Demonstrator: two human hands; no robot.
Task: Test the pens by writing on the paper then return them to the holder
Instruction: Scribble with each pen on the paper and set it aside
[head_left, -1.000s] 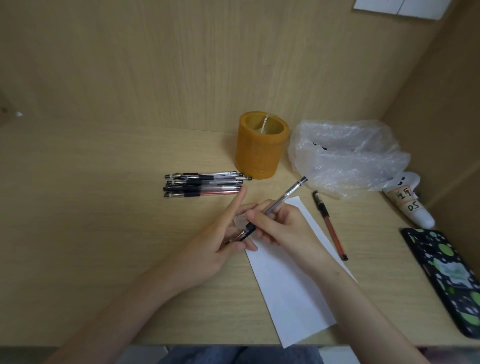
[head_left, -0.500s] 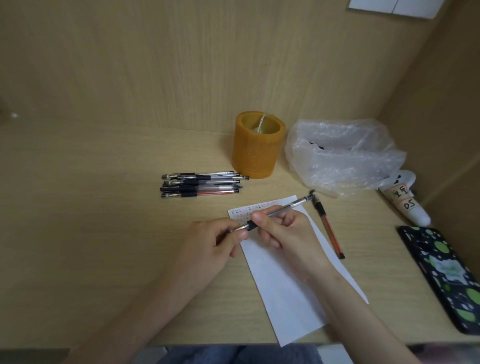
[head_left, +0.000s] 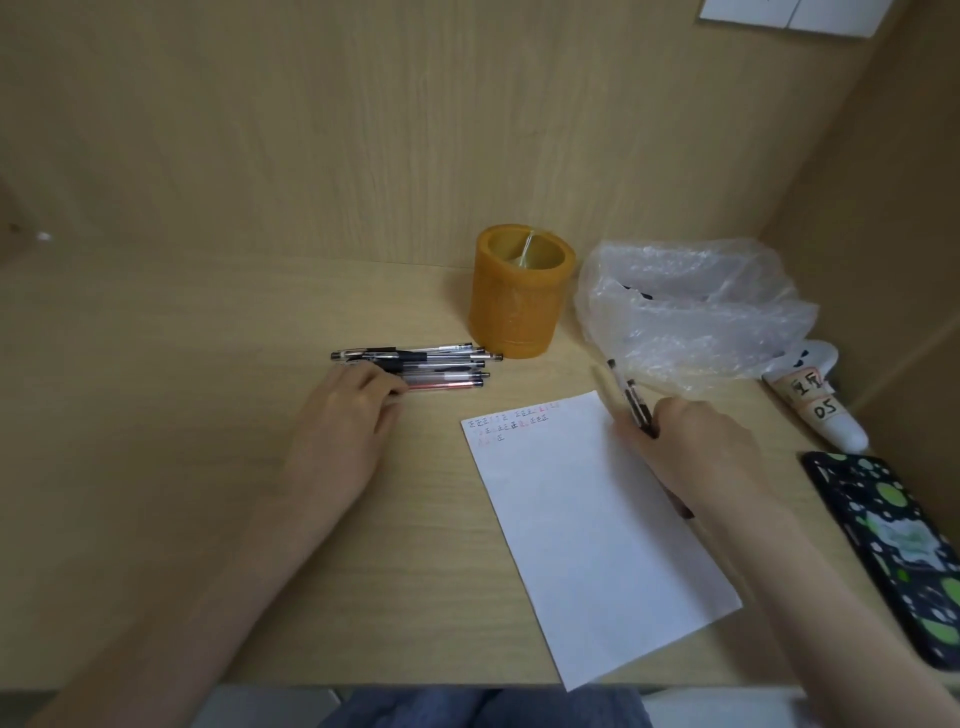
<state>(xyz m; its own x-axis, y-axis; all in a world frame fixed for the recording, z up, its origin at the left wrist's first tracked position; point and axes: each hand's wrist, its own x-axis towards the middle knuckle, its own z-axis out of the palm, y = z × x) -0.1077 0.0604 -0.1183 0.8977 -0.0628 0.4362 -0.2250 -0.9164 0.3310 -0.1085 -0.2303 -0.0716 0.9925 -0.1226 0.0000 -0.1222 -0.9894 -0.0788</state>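
Between pens: right hand (head_left: 696, 457) fingers grip a tested pen (head_left: 636, 408) beside the paper (head_left: 587, 519), left hand (head_left: 348, 415) fingers loosely curled, touching the pen pile (head_left: 415, 366); next, probably pick one, holder (head_left: 522, 291) just beyond.

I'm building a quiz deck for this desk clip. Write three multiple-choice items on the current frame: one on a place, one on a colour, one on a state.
1. Where does the pile of pens lie?
A. Inside the holder
B. On the desk, left of the holder
C. On the paper

2. What colour is the pen holder?
A. Amber-orange
B. Blue
C. White

3. What is the right hand doing?
A. Lying flat and empty
B. Gripping the plastic bag
C. Holding pens at the paper's right edge

Answers:
1. B, the pens rest side by side on the desk, with the left hand touching their near end.
2. A, the round cup is a translucent amber-orange.
3. C, two dark pens stick out of the fingers beside the paper.
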